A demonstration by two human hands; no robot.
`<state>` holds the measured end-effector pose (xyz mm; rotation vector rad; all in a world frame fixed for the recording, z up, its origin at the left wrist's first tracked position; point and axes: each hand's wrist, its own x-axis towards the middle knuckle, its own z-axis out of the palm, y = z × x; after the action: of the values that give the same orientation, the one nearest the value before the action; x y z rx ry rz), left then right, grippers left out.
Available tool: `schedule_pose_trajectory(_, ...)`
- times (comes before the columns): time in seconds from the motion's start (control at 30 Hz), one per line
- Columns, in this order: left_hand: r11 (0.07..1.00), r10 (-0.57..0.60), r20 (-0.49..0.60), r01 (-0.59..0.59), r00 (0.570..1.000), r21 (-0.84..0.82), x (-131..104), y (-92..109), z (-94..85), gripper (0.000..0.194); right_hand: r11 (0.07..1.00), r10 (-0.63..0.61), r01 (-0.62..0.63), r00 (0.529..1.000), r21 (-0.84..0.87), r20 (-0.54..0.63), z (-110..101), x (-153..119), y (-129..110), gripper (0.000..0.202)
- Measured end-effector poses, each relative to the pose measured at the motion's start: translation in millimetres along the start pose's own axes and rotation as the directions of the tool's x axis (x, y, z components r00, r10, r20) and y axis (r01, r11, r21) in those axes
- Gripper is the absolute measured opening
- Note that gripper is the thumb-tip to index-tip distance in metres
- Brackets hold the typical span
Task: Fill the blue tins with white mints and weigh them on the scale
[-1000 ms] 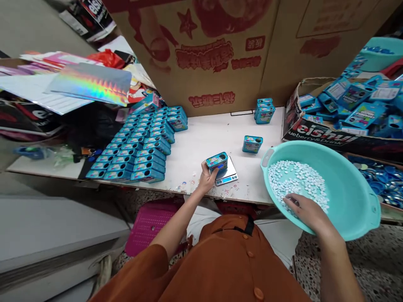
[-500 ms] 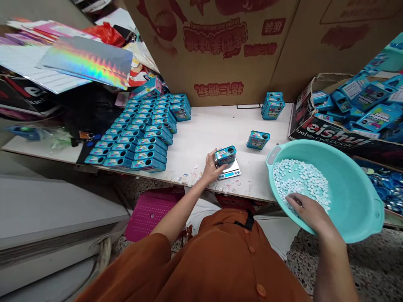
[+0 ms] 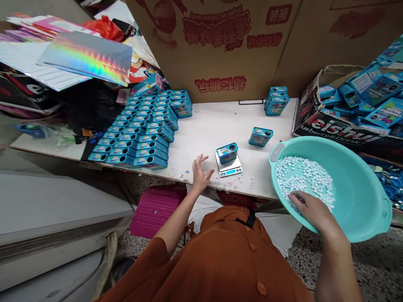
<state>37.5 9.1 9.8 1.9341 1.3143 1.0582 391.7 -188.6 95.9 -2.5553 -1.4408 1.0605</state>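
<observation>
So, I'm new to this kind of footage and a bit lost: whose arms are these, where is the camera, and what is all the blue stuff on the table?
The camera sits on a person's head and looks down, so the orange-sleeved arms are their own. The left hand hangs open above the table's front edge, holding nothing, beside a small scale with one blue tin standing on it. The right hand reaches into a teal basin, its fingers among small white tablets; whether it grips any is hidden. Rows of tins fill the table's left, with one loose tin and a short stack further back.
</observation>
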Motion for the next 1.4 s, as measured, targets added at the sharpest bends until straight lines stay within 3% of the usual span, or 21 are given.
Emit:
schedule_pose_trajectory(0.23,0.998,-0.061,-0.02,0.061,0.998,0.016,-5.7,0.1,1.1,0.075,1.0,-0.018,0.018,0.999,0.008,-0.029,1.1,0.1,0.9,0.041)
schedule_pose_trajectory(0.4,0.997,-0.027,-0.013,0.028,1.0,0.069,-5.2,-0.5,1.0,0.07,1.0,-0.002,0.003,0.999,0.02,-0.032,-2.5,-2.9,-3.3,0.042)
schedule_pose_trajectory(0.57,0.998,-0.053,-0.029,0.054,0.998,0.042,3.8,9.9,10.3,0.071,0.999,0.023,-0.023,1.0,0.023,-0.004,-4.1,-3.0,-5.0,0.045)
schedule_pose_trajectory(0.67,0.999,-0.04,0.02,0.04,0.999,0.034,21.7,25.0,25.1,0.074,1.0,0.023,-0.023,1.0,0.02,0.003,-3.4,-2.4,-5.7,0.043)
schedule_pose_trajectory(0.77,0.999,-0.04,0.079,0.04,0.996,0.009,44.6,51.7,36.6,0.044,1.0,-0.002,0.002,1.0,0.031,-0.019,-2.8,-3.5,-8.1,0.04)
schedule_pose_trajectory(0.87,0.99,0.127,0.07,-0.122,0.989,-0.065,64.1,96.4,38.2,0.032,0.998,-0.021,0.023,0.999,0.057,-0.033,-2.8,-5.3,-11.3,0.037)
schedule_pose_trajectory(0.97,0.917,0.391,0.111,-0.375,0.914,-0.138,77.4,149.1,38.9,0.038,0.997,-0.045,0.049,0.997,0.067,-0.059,-2.6,-6.1,-13.2,0.035)
schedule_pose_trajectory(1.1,0.779,0.626,0.34,-0.585,0.702,-0.225,89.8,197.1,56.3,0.035,0.997,-0.07,0.074,0.994,0.039,-0.087,-1.4,-6.3,-14.3,0.034)
schedule_pose_trajectory(1.17,0.73,0.673,0.413,-0.639,0.613,-0.242,94.8,207.6,67.8,0.034,0.996,-0.077,0.08,0.992,0.025,-0.096,-1.1,-6.8,-15.6,0.034)
schedule_pose_trajectory(1.3,0.646,0.736,0.459,-0.719,0.497,-0.257,103.2,216.1,80.4,0.033,0.997,-0.074,0.076,0.992,0.01,-0.104,-2.7,-8.7,-18.9,0.035)
schedule_pose_trajectory(1.4,0.628,0.747,0.46,-0.737,0.48,-0.25,107.2,219.3,81.7,0.033,0.997,-0.07,0.073,0.991,0.029,-0.113,-3.7,-9.9,-19.4,0.036)
